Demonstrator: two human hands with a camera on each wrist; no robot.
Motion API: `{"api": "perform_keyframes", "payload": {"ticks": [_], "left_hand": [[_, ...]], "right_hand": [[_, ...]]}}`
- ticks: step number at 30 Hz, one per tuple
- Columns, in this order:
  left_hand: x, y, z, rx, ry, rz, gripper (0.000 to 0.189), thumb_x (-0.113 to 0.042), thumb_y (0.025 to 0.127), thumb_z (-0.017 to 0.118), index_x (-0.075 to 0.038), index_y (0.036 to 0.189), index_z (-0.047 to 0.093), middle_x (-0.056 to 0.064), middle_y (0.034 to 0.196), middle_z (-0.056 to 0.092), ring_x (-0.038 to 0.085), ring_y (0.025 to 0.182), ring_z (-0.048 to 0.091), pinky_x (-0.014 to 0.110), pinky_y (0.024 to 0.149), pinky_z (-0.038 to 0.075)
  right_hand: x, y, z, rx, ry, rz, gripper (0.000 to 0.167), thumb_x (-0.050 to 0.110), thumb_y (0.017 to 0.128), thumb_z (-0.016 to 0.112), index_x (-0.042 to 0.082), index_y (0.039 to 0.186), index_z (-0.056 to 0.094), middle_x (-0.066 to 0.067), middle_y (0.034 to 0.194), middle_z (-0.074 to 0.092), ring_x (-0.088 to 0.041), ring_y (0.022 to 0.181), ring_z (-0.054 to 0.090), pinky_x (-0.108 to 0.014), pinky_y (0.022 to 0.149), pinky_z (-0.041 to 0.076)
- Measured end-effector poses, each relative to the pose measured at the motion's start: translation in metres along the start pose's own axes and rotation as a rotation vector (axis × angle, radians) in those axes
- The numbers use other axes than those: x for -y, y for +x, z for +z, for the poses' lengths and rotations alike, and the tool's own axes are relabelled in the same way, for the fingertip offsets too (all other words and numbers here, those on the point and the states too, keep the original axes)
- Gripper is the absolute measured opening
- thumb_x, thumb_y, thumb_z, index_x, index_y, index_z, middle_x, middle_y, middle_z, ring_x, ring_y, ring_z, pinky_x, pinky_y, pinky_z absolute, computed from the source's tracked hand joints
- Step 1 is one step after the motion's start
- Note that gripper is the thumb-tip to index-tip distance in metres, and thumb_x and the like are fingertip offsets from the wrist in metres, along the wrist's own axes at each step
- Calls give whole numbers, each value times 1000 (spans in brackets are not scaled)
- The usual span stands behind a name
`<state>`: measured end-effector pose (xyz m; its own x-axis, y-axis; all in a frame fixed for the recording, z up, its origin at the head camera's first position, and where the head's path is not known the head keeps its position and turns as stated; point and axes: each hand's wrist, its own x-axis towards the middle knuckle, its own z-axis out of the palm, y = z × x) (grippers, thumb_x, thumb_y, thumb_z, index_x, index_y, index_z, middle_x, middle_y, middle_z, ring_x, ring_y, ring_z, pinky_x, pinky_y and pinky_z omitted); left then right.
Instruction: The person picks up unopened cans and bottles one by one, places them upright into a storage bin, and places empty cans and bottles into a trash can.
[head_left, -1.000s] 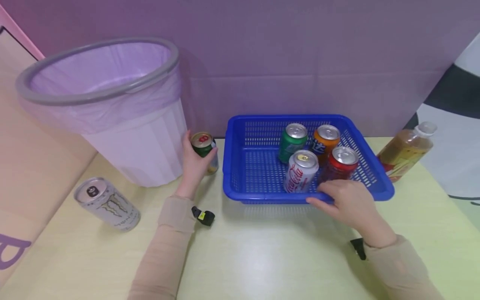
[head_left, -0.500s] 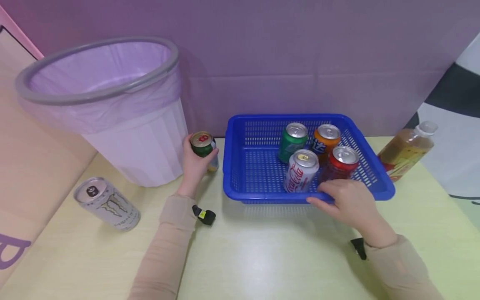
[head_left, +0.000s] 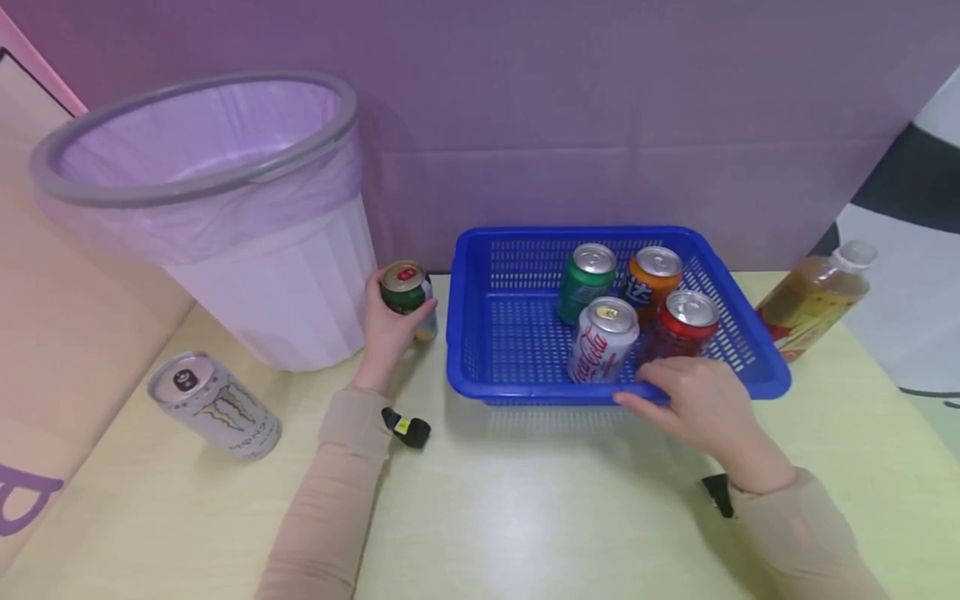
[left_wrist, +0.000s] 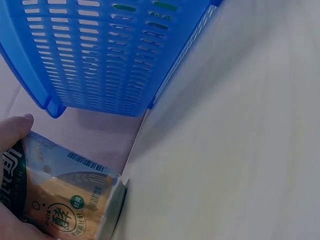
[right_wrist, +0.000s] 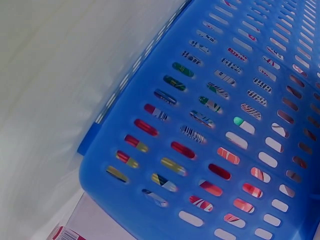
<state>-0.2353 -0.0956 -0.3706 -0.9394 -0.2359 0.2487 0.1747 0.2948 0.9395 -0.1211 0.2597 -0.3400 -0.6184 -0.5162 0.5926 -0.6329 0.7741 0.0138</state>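
Observation:
My left hand (head_left: 388, 333) grips a green can with a gold top (head_left: 406, 289), upright on the table between the bin and the basket. In the left wrist view the can (left_wrist: 70, 195) shows an orange and pale blue label, with a thumb and fingers around it. My right hand (head_left: 697, 408) holds the front rim of the blue plastic basket (head_left: 525, 390), fingertips hidden inside. The basket holds a green can (head_left: 587, 285), an orange can (head_left: 651, 283), a white Coca-Cola can (head_left: 602, 342) and a red can (head_left: 682, 323).
A white bin (head_left: 292, 292) with a purple liner and grey rim stands at back left. A white Monster can (head_left: 217, 408) stands in front of it. An uncapped bottle of brown drink (head_left: 813, 300) stands right of the basket, and a purple wall panel (head_left: 562, 108) rises behind.

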Motion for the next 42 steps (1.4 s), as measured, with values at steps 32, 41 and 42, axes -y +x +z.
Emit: {"api": "perform_keyframes", "payload": {"ticks": [32,41,42], "left_hand": [[9,-3,1,16,-17,-30,83,-14,76,78,-5,143,29,16,139,44,30,129,42,41,110,30],[8,-4,0,22,-14,-41,85,-16,77,78,-7,145,27,16,139,43,30,128,43,41,109,31],[9,-3,0,22,-15,-39,85,-16,77,78,-7,145,27,16,139,43,30,128,43,41,109,31]], "right_hand": [[0,0,0,-2,-1,-5,62,66,91,37,14,66,59,4,57,54,-8,48,47,-26,46,36],[1,1,-1,-3,-3,-4,64,67,91,33,15,64,58,5,56,52,-7,48,45,-25,46,35],[1,1,-1,-3,-3,-4,63,67,91,34,15,64,58,5,56,52,-7,48,45,-25,45,35]]}}
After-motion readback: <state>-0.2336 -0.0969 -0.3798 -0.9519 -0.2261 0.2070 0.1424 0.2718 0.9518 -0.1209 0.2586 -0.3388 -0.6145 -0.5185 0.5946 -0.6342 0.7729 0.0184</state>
